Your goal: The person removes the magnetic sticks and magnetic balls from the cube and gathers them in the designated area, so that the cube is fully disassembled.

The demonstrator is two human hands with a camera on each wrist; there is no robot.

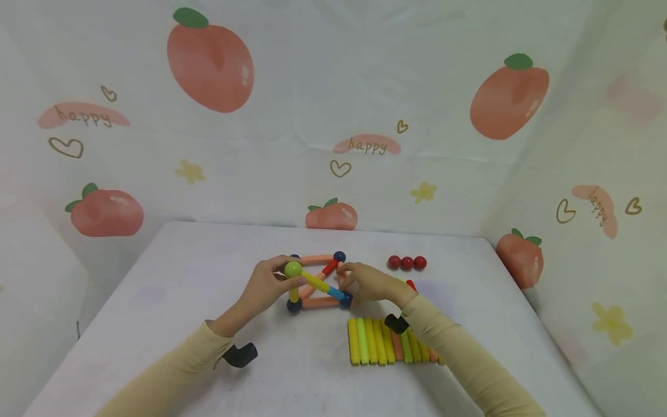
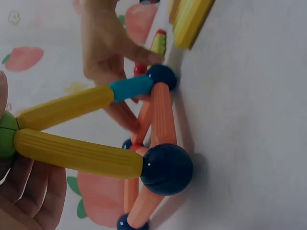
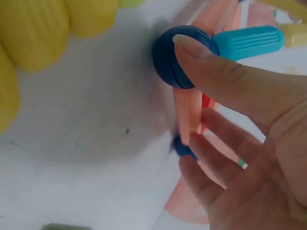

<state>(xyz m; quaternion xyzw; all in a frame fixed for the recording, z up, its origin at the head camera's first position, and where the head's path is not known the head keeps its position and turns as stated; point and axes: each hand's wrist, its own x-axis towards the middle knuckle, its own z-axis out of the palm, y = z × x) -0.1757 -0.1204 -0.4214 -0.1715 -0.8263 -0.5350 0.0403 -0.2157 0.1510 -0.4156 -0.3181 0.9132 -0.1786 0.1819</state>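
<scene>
Magnetic rods and balls form a frame on the table, with salmon rods (image 1: 320, 302) joining dark blue balls (image 1: 294, 305) around a red-and-salmon diagonal rod (image 1: 329, 267). My left hand (image 1: 268, 285) holds a light green ball (image 1: 293, 269) above the frame. From that ball a yellow rod (image 2: 79, 153) runs down to the near-left blue ball. A second yellow rod (image 1: 315, 282), joined to a light blue rod (image 1: 336, 293), slopes to the near-right blue ball (image 3: 175, 56). My right hand (image 1: 367, 282) pinches that near-right ball, its thumb on the near side; the index finger is mostly hidden.
Yellow, green and salmon rods (image 1: 372, 341) lie in a row at the front right, partly under the right sleeve. Beyond the right hand sit three red balls (image 1: 407, 263). A printed cloth backdrop (image 1: 271, 174) rises behind the white table (image 1: 292, 370).
</scene>
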